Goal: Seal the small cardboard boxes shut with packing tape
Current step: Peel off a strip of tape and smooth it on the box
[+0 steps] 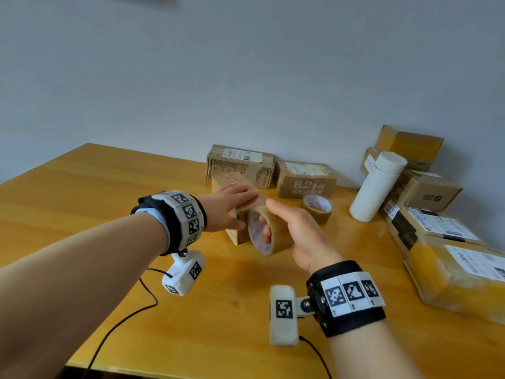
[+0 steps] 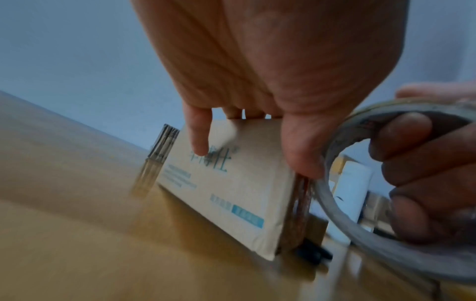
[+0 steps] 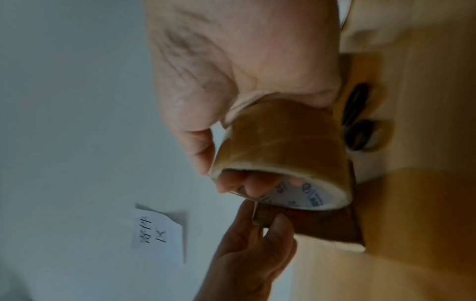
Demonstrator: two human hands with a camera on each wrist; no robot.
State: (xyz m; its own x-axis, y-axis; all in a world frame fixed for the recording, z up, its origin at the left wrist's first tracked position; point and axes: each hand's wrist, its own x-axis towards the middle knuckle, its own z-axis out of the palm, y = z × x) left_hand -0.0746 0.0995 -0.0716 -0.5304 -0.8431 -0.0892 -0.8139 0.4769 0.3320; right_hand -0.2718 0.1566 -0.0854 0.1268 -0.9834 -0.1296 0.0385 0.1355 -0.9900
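Note:
A small cardboard box (image 1: 227, 180) stands on the wooden table (image 1: 82, 203); blue print shows on its side (image 2: 226, 183). My left hand (image 1: 229, 206) holds it, fingers laid over the top and thumb (image 2: 301, 142) against the near end. Just right of the box, my right hand (image 1: 303, 236) grips a brown packing tape roll (image 1: 282, 233), fingers through its core (image 2: 412, 163) and thumb on the outside (image 3: 201, 146). A strip of tape runs from the roll over the box top under my left fingers. The roll (image 3: 280, 140) touches the box end (image 3: 322, 224).
A second tape roll (image 1: 318, 209) lies behind my right hand, with a white cylinder (image 1: 377, 187) to its right. Two sealed boxes (image 1: 240, 165) (image 1: 306, 179) stand against the wall. More boxes and labelled parcels (image 1: 451, 269) crowd the right edge. Cables (image 1: 123, 318) trail over the near table.

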